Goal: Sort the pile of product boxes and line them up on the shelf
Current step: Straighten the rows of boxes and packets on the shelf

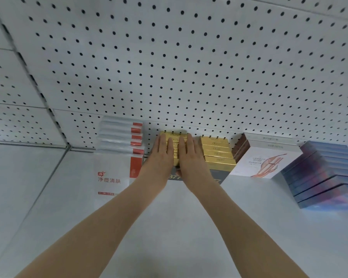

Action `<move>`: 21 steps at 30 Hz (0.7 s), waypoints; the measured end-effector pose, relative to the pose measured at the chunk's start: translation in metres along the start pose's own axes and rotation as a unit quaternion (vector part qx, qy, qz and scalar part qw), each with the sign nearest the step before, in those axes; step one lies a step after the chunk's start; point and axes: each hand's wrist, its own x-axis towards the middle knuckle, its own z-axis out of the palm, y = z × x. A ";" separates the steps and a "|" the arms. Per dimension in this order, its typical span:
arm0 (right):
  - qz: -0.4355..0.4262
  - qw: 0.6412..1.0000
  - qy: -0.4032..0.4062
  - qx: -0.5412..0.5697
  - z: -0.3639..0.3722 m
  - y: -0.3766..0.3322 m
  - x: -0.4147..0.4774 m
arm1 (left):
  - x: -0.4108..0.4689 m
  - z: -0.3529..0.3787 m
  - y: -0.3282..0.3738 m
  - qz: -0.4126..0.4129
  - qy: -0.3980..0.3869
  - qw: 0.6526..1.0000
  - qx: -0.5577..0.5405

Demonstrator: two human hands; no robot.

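Observation:
Two stacks of gold boxes stand against the pegboard back wall of the white shelf (pixel 179 227). My left hand (pixel 161 155) and my right hand (pixel 191 157) lie flat, fingers straight, side by side on the front of the left gold stack (pixel 174 135), covering most of it. The right gold stack (pixel 217 151) stands free just beside my right hand. Both gold stacks sit on a dark grey box (pixel 219 174) marked "377", partly hidden by my wrists.
White boxes with red labels (pixel 119 149) are stacked at the left. A white box with a leg picture (pixel 267 159) and brown boxes (pixel 239 147) stand to the right, then a stack of blue-purple boxes (pixel 325 173). The pegboard (pixel 189 67) rises behind.

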 end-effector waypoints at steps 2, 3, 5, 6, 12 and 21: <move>-0.019 1.000 0.012 -0.006 0.003 -0.001 -0.012 | 0.000 0.009 0.000 0.000 0.001 1.000 -0.021; -0.027 1.000 0.003 -0.008 0.004 -0.001 -0.016 | 0.000 0.012 0.000 -0.006 -0.006 0.999 -0.039; -0.040 0.999 -0.017 -0.031 0.003 0.000 -0.016 | 0.001 0.013 0.002 -0.018 -0.014 0.998 -0.056; -0.050 0.998 -0.011 -0.047 0.003 0.000 -0.015 | 0.001 0.010 0.003 -0.023 -0.019 0.998 -0.052; -0.070 0.997 -0.013 -0.004 -0.021 0.004 -0.025 | -0.031 -0.020 0.000 -0.007 0.125 0.990 -0.064; -0.159 0.970 0.160 0.090 -0.042 -0.038 -0.046 | -0.138 0.021 -0.076 -0.159 0.195 0.949 -0.188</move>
